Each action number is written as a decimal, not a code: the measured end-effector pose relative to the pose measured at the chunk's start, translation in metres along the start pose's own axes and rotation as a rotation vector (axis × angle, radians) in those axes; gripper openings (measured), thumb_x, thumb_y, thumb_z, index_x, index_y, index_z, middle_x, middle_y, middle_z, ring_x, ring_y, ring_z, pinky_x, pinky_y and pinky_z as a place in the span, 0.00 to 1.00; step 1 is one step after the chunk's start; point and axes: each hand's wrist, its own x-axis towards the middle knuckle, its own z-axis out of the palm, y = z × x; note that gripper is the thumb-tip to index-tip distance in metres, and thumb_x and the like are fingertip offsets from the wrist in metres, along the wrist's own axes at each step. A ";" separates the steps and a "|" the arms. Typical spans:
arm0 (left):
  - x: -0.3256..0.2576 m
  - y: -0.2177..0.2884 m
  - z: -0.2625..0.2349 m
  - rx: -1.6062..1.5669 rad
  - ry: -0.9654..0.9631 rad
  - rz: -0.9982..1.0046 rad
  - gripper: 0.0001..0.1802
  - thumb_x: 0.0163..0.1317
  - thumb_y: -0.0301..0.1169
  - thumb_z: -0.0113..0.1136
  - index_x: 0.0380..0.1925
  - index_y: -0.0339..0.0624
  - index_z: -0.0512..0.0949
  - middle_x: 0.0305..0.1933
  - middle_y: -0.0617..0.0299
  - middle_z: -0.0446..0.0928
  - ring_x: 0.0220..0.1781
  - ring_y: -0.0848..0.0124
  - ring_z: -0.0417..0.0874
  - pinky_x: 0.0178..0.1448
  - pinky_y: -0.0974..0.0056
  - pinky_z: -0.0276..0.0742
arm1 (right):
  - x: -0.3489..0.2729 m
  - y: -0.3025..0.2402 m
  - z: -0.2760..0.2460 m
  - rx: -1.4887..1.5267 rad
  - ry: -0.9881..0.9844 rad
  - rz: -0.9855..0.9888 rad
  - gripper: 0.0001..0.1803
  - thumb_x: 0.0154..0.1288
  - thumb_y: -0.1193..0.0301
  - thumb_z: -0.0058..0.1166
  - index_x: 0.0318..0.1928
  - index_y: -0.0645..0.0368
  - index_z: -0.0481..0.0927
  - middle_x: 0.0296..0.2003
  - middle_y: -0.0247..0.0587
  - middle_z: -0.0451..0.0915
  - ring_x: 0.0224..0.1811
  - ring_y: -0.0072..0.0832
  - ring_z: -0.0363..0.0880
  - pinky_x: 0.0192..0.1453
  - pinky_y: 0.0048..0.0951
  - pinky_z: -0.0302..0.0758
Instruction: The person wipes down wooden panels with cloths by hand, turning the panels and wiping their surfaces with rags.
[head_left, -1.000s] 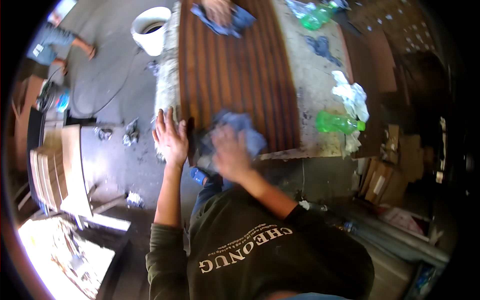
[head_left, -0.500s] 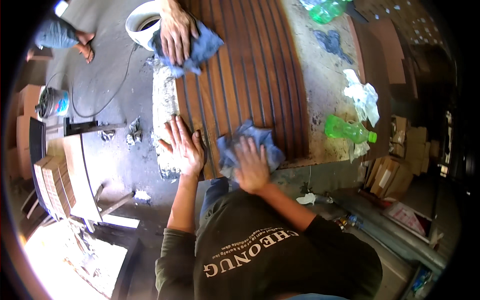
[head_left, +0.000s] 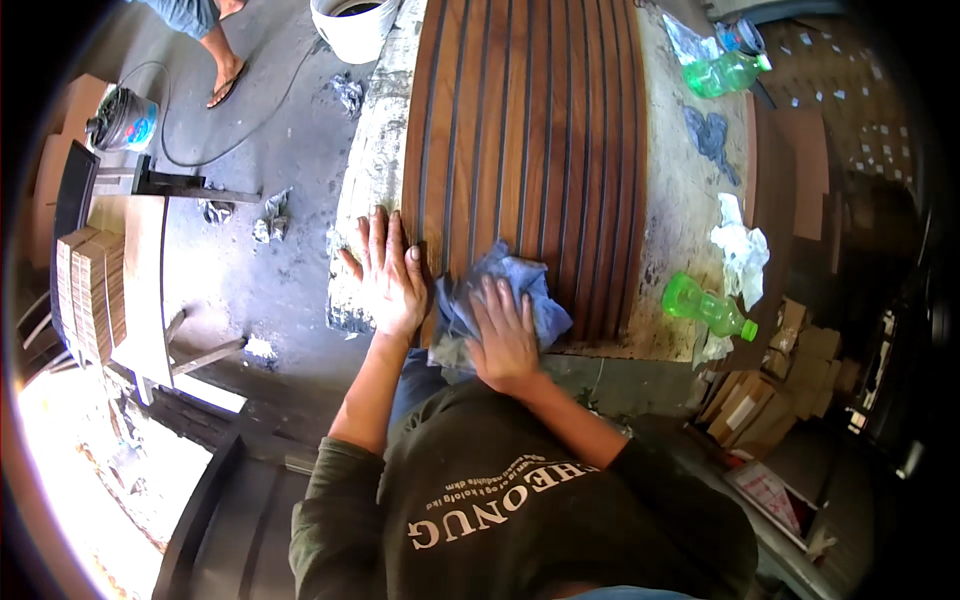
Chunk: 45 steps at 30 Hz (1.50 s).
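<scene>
A brown wooden panel with dark lengthwise grooves lies on a worn, stained work table. My left hand is open, its fingers spread, at the panel's near left edge and the pale table strip beside it. My right hand lies flat on a crumpled blue cloth at the panel's near end. Its fingers are stretched out over the cloth, not wrapped round it. The cloth hides part of the grooves, and a greyish edge of it hangs by the near rim.
Green bottles lie along the table's right side with white crumpled paper and a grey-blue rag. A white bucket stands at the far left. Another person's leg, a cable and a small bucket are left.
Another person's hand and its blue cloth have left the panel's far left part. The view has shifted. My right hand stays flat on its cloth; my left hand stays at the panel's edge.
</scene>
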 end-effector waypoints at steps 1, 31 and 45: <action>0.000 0.002 -0.001 -0.010 -0.010 0.008 0.29 0.68 0.46 0.36 0.63 0.41 0.64 0.71 0.53 0.57 0.74 0.52 0.49 0.72 0.39 0.28 | 0.009 0.001 -0.003 0.045 0.116 -0.050 0.35 0.58 0.58 0.50 0.65 0.60 0.62 0.70 0.51 0.51 0.73 0.45 0.47 0.71 0.57 0.43; 0.007 0.002 0.004 0.041 -0.003 -0.059 0.24 0.62 0.40 0.45 0.57 0.45 0.71 0.71 0.49 0.55 0.73 0.45 0.47 0.71 0.38 0.30 | 0.140 0.014 -0.028 -0.193 0.232 -0.291 0.32 0.63 0.61 0.45 0.66 0.58 0.61 0.70 0.46 0.53 0.73 0.42 0.47 0.73 0.53 0.41; 0.004 0.019 -0.001 0.088 -0.101 -0.121 0.26 0.65 0.43 0.42 0.59 0.46 0.71 0.70 0.50 0.57 0.74 0.48 0.49 0.73 0.44 0.29 | 0.473 0.110 -0.200 0.026 0.599 0.180 0.35 0.65 0.53 0.41 0.69 0.55 0.55 0.71 0.45 0.49 0.74 0.39 0.42 0.74 0.49 0.41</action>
